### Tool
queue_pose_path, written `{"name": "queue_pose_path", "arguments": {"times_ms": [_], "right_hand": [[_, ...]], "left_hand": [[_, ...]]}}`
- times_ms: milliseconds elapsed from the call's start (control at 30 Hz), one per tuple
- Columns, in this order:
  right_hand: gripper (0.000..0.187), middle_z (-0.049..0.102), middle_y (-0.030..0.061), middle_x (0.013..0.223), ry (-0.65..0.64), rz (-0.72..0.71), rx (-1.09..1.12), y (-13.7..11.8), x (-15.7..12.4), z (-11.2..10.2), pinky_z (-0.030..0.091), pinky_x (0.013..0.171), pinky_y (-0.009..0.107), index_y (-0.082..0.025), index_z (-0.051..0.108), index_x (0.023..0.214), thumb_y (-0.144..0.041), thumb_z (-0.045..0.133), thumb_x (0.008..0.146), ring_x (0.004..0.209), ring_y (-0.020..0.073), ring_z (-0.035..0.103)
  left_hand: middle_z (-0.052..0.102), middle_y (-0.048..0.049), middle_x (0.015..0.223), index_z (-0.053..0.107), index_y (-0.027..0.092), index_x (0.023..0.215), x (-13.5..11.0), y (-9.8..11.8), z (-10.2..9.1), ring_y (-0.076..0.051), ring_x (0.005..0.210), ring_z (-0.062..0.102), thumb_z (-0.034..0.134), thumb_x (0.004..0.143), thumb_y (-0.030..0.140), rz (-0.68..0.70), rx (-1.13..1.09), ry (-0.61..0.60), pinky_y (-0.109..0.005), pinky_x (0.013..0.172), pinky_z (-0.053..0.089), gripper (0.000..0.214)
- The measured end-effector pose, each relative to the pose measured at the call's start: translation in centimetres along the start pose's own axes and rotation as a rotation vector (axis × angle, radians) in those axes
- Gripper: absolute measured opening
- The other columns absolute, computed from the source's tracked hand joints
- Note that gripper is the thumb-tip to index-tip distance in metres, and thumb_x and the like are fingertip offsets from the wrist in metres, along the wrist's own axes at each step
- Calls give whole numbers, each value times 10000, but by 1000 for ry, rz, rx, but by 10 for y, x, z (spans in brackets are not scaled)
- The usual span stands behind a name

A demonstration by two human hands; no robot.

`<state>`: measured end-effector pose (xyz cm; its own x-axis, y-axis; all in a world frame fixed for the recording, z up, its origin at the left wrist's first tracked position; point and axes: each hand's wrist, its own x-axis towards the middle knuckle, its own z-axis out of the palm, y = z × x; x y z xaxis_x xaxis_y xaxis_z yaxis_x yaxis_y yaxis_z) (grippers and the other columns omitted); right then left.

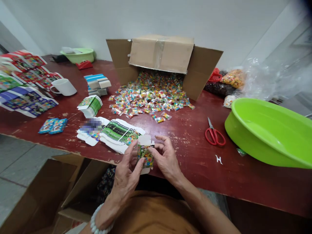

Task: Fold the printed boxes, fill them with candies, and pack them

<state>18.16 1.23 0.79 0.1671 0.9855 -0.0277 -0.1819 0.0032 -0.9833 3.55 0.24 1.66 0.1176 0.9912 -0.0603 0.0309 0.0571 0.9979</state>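
Between my two hands, just above the table's front edge, is a small printed candy box [145,156], green and multicoloured, with white flaps sticking out at top and bottom. My left hand [128,174] grips its left side, thumb across the front. On the other side my right hand [167,159] has its thumb and fingers on the box's upper right edge. A stack of flat green box blanks [119,133] lies just beyond my left hand. Farther back, small wrapped candies [151,97] spill from a cardboard carton [162,53] tipped toward me.
Red-handled scissors [214,136] and a large green basin [268,133] are at the right. On the left stand a white mug [63,87], stacked coloured boxes [29,94], blue packets [53,125] and a bundle of green cartons [90,105]. Below the table's edge is an open carton [80,191].
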Motion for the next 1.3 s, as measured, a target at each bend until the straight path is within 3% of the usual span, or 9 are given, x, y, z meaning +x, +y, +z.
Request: {"name": "queue_pose_path", "arguments": {"times_ms": [200,400,500,600,733,833,900,1067,1300], "right_hand": [[258,721,23,877,6,-79,51,9,-2,5,528,738,299,-216,661,991,-371,716,791,785,173,662],[234,669,4,712,-113,59,-61,-2,7,-12,471,647,263,-173,670,738,-395,738,769,658,137,580],[255,668,-19,708,-119,94,37,-6,11,-15,484,647,251,-185,674,848,-339,803,692,653,129,596],[333,678,-26,719,-144,84,79,-4,11,-14,505,665,255,-196,682,943,-314,822,665,664,131,624],[212,703,8,725,-178,36,44,-1,7,-14,507,623,258,-184,678,787,-366,778,746,614,127,621],[216,682,-9,703,-210,-13,-36,-1,2,-15,452,488,223,-189,685,865,-398,723,826,483,95,569],[241,688,-2,741,-274,-35,-120,-2,1,-16,448,469,217,-184,688,896,-422,692,864,468,92,594],[198,677,-22,657,-348,75,-87,-11,6,-17,489,475,220,-176,662,878,-370,693,856,466,119,641],[194,694,-9,660,-295,205,-25,-21,15,-11,450,394,221,-172,648,793,-355,711,798,412,121,602]], "left_hand": [[727,-57,1042,604,236,1169,5,9,-1,-220,932,689,804,751,393,-107,-115,-42,-273,739,565,489],[700,-2,908,627,228,1031,10,5,-6,-160,785,649,715,852,431,-131,-126,-138,-243,681,529,285],[704,-19,935,649,212,1008,13,1,-6,-166,821,651,683,877,437,-55,-27,-154,-251,727,522,263],[726,-30,965,576,231,1129,13,1,-3,-185,830,680,744,822,427,-55,-108,-117,-275,731,533,401],[737,2,905,408,284,1318,8,6,0,-181,732,703,810,772,425,-267,-348,-141,-280,659,553,692],[736,-53,842,569,192,1145,3,8,0,-209,639,715,688,819,616,-509,-457,-311,-300,587,557,548],[719,-68,768,624,152,966,2,7,2,-190,549,687,604,845,678,-579,-474,-326,-288,543,541,540],[688,-44,668,639,151,862,3,3,9,-148,466,623,514,879,708,-502,-384,-220,-252,492,504,571],[694,-61,673,680,127,823,6,-6,5,-139,499,615,495,866,741,-402,-296,-233,-249,527,512,643]]}}
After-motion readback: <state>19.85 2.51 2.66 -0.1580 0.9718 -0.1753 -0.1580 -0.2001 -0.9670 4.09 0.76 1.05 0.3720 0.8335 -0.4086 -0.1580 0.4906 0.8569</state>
